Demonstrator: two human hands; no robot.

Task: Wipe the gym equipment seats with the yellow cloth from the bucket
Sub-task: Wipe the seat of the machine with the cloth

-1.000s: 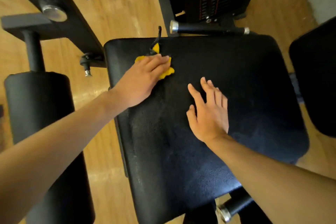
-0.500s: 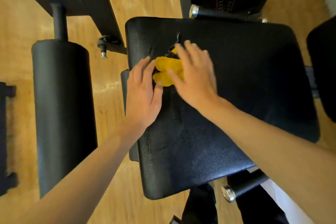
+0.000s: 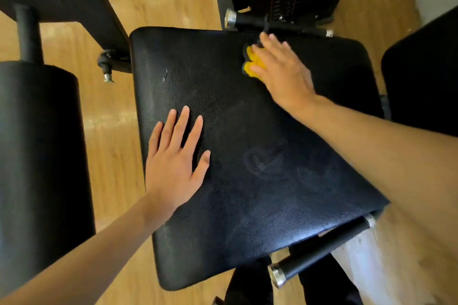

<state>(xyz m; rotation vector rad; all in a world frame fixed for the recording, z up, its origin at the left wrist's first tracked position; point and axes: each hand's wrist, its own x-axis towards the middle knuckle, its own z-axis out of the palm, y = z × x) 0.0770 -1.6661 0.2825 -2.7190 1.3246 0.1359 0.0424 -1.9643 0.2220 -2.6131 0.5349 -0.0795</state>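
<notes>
Seat (image 3: 260, 168): black padded seat of the machine, filling most of the view. Faint damp swirls show on its near right part, so I judge the wiping of this seat is under way.
Left hand (image 3: 173, 163): flat on the near left part of the seat, fingers straight and spread, holding nothing. It seems only to steady you.
Right hand (image 3: 280, 69): at the far edge of the seat, fingers nearly straight, pressing the cloth down and not curled round it.
Yellow cloth (image 3: 250, 63): bunched under your right palm, on the seat, with only its left side showing. For the next move I would sweep it to the far right corner with even pressure, then pull toward you.
Black strap (image 3: 265, 25): just beyond your fingertips. Keep the cloth off it.
Bucket: not in view.
</notes>
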